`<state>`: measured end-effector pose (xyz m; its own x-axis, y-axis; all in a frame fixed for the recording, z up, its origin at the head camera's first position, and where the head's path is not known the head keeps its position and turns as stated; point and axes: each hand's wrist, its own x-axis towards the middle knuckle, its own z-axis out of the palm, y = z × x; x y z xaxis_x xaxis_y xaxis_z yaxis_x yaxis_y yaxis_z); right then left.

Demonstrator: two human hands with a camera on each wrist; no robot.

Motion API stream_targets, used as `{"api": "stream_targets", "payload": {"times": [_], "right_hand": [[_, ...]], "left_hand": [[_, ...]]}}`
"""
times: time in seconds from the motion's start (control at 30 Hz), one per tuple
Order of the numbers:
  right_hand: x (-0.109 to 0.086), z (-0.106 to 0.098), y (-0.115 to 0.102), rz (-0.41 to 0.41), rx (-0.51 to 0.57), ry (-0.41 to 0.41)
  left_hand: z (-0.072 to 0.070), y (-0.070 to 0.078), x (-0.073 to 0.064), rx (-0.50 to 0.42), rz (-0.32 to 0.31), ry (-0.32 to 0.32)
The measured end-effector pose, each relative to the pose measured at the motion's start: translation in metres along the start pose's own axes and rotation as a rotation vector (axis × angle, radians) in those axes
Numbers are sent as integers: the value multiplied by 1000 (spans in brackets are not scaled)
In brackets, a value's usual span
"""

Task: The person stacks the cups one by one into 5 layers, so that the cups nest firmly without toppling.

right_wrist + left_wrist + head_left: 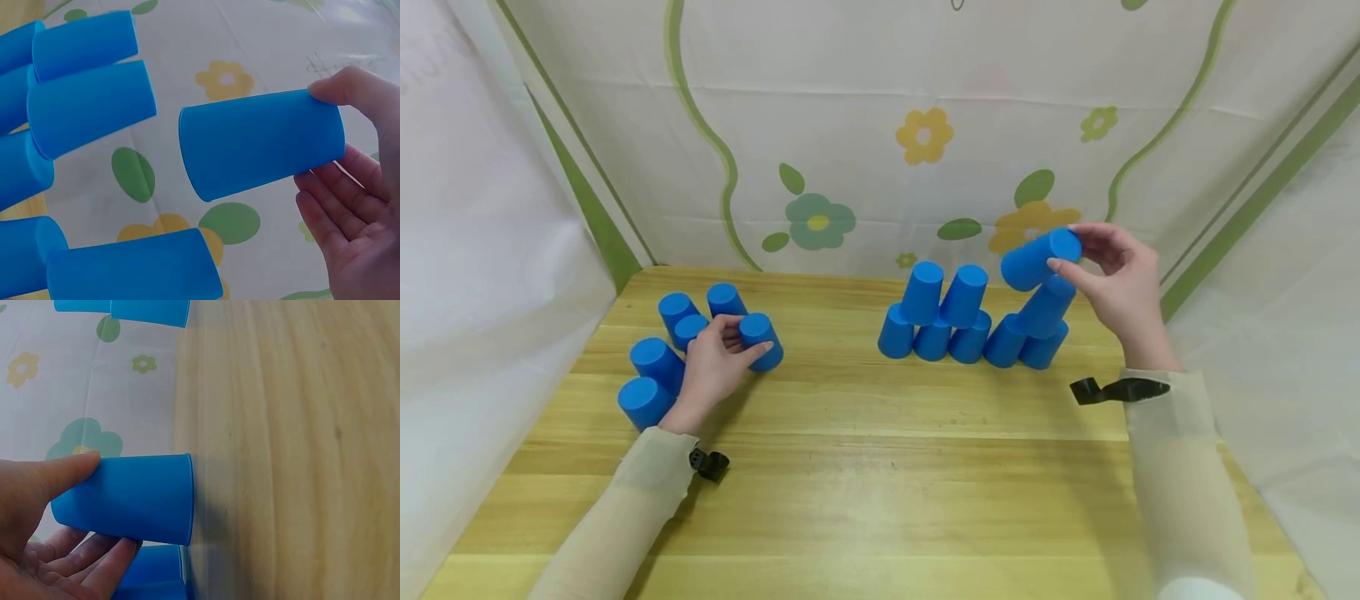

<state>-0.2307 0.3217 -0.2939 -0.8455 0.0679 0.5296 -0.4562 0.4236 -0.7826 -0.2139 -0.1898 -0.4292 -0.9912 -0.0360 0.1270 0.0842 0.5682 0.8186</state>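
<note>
My left hand (717, 362) pinches an upside-down blue cup (762, 343) between thumb and fingers. In the left wrist view, the rim of this cup (128, 499) is close over the wooden tabletop. My right hand (1122, 279) grips another blue cup (1033, 260) near its closed end, thumb on one side and fingers on the other. That cup is tilted, its mouth toward the left, above the stacked cups. Below it, an upper-row cup (1047, 307) straddles two bottom-row cups. Two more upper-row cups (964, 298) stand to the left on the same bottom row.
Several upside-down blue cups (643, 403) stand grouped around my left hand at the table's left. A wooden table (865, 483) spans the front. Behind it hangs a white flowered curtain (850, 133), and pale cloth (1285, 350) borders the right side.
</note>
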Motion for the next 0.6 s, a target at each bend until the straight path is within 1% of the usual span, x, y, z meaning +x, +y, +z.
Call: {"api": "stream_targets", "payload": {"times": [0.13, 0.27, 0.4, 0.6], "right_hand": [[12, 1, 9, 32, -37, -5], [17, 2, 20, 86, -78, -20], [18, 5, 30, 138, -116, -45], [12, 8, 37, 144, -168, -101]], "left_hand": [[0, -1, 0, -2, -2, -1], [0, -1, 0, -2, -1, -2], [0, -1, 0, -4, -1, -3], [0, -2, 0, -7, 1, -3]]}}
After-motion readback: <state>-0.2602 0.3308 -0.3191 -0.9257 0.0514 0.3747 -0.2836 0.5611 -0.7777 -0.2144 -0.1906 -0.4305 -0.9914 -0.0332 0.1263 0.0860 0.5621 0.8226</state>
